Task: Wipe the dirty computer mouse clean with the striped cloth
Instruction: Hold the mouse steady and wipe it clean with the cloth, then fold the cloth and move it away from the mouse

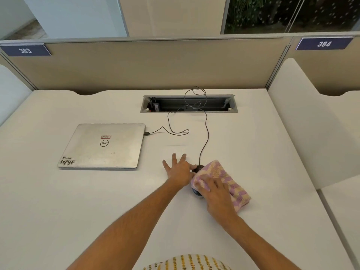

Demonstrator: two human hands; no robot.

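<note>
A black computer mouse point(197, 193) lies on the white desk point(263, 152), almost wholly covered by the pink and yellow striped cloth point(229, 180). Only its dark front tip and its rear edge show. My right hand point(216, 193) presses flat on the cloth over the mouse. My left hand point(179, 169) rests just left of the mouse, fingers spread, with thumb and forefinger pinching the mouse's front end. The mouse's thin black cable point(205, 137) runs back across the desk.
A shut silver laptop point(103, 146) lies to the left, with a cable plugged into its right side. A cable tray opening point(189, 104) is sunk in the desk's back middle. A beige partition point(155, 63) stands behind; a white divider point(303, 117) bounds the right side.
</note>
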